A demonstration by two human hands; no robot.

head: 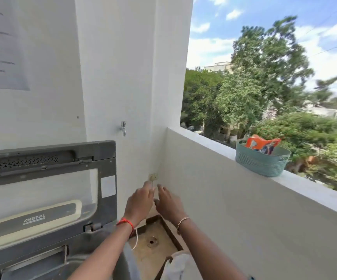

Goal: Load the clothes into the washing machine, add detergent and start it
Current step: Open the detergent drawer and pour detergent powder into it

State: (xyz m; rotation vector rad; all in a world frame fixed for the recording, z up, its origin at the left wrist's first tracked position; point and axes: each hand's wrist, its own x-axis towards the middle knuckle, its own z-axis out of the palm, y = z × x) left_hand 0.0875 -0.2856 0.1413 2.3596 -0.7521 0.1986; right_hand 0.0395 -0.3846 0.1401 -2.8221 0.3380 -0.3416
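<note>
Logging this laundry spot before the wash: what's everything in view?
Dark grey washing machine lid with clear window: one, grey, raised, left.
Teal ribbed plastic basket: one, teal, on parapet ledge, right.
Orange detergent packet: one, orange, in the basket.
Silver metal wall tap: one, silver, above lid's corner.
Small beige wall plate: one, beige, corner, by fingertips.
Printed paper sheet: one, white, top left.
Left hand: one, red wrist thread, near plate.
Right hand: one, wrist bracelet, beside the left.
</note>
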